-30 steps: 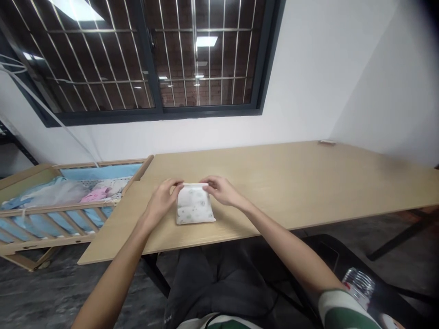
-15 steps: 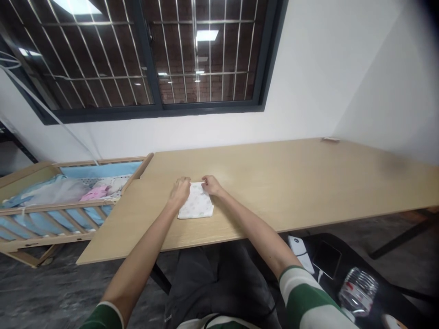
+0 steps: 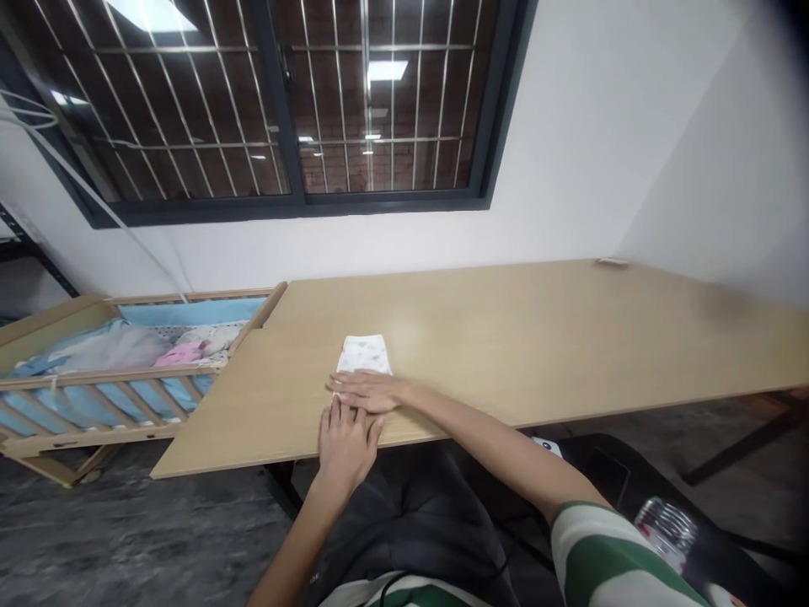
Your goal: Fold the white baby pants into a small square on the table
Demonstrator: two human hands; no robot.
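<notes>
A small folded white cloth with a faint print [image 3: 365, 352] lies flat on the wooden table [image 3: 480, 337]. Across its near part my right hand [image 3: 366, 390] rests flat, fingers stretched out to the left. My left hand [image 3: 347, 438] is palm down at the cloth's near edge, fingers extended, its fingertips meeting the underside of my right hand. The near portion of the cloth is hidden beneath both hands.
Left of the table stands a wooden crib [image 3: 126, 388] with blue lining and a pink cloth [image 3: 181, 352] inside. A barred window [image 3: 379, 101] is above. At lower right, a plastic bottle [image 3: 667, 527] and a phone [image 3: 547, 445] rest on a dark surface.
Both hands have moved from the cloth's far corners toward its near edge. They have gone from pinching to lying flat, the right across the cloth and the left nearer my body.
</notes>
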